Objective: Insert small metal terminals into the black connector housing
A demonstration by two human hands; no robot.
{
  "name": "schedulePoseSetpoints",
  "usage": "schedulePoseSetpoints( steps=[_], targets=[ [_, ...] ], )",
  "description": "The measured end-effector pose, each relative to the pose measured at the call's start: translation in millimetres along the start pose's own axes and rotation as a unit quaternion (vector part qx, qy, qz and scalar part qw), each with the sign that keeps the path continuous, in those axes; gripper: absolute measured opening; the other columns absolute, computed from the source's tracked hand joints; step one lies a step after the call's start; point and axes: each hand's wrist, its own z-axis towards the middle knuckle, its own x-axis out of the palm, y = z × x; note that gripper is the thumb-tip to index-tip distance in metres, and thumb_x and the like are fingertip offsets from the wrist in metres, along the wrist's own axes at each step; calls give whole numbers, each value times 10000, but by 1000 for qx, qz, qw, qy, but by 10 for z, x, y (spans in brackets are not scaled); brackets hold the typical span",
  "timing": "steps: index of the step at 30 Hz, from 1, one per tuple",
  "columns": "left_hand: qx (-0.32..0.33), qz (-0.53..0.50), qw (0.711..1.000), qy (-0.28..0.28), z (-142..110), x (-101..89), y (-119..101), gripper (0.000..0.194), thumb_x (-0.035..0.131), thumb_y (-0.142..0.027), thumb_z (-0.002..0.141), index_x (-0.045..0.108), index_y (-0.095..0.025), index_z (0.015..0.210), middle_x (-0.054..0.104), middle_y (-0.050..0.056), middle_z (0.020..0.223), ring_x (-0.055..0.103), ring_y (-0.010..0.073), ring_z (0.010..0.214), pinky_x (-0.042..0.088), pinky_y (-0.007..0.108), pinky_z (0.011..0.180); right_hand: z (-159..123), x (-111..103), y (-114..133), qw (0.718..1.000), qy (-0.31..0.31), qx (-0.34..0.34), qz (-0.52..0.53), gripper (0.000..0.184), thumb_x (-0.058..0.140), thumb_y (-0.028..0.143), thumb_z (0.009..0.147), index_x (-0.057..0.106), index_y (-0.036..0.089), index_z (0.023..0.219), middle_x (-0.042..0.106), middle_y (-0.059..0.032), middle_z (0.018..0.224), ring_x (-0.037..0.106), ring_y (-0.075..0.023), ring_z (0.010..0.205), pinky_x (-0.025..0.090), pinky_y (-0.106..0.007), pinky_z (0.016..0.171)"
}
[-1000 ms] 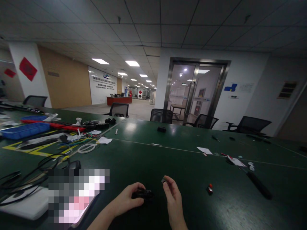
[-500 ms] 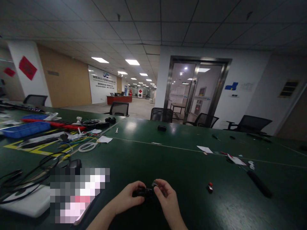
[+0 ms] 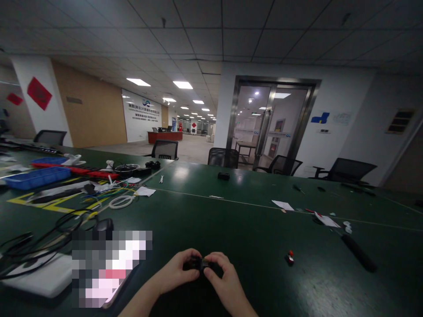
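Low over the near side of the dark green table, my left hand [image 3: 180, 269] is closed around a small black part [image 3: 197, 263], thumb below and fingers above. My right hand [image 3: 224, 274] meets it from the other side, thumb and fingers pinched on a small greyish piece [image 3: 205, 263] held against the black part. Fingers cover much of both, so their exact kind cannot be made out. Farther right on the table lies a small red and silver item [image 3: 290, 258], apart from both hands.
To the left are a blurred-out phone-like slab [image 3: 114, 275], a white box [image 3: 49, 275] under black cables and blue trays [image 3: 39, 178]. A black-handled tool [image 3: 358, 252] and papers [image 3: 327, 219] lie right. A small black block [image 3: 223, 175] sits farther back.
My right hand has moved slightly left and down, bringing the greyish piece from just above and beside the black part into contact with it. My left hand stays almost still.
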Motion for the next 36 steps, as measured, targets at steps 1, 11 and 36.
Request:
schedulePoseSetpoints(
  steps=[1,11,36],
  targets=[
    [-1,4,1000,-1,-1,-1,2,306,605,-211,718,550,-192,1018,608,1,977,545,186,948,417,295,831,-2,1,1,1000,6,-3,-4,186,633,326,695,686,261,861,602,-29,1016,535,-250,1015,396,-372,905],
    [-8,54,998,-9,9,23,-4,317,601,-204,695,564,-190,1010,626,-3,953,561,184,902,425,280,782,13,0,-61,999,24,-37,-27,131,603,250,690,671,250,801,617,-17,934,562,-220,925,406,-338,869],
    [-3,181,982,-50,-15,41,21,440,638,-242,699,550,-235,1130,567,34,1104,494,225,1054,363,347,942,11,-72,-151,994,48,14,-98,398,598,162,679,621,306,1048,607,13,1101,532,-229,1070,379,-392,941]
  ],
)
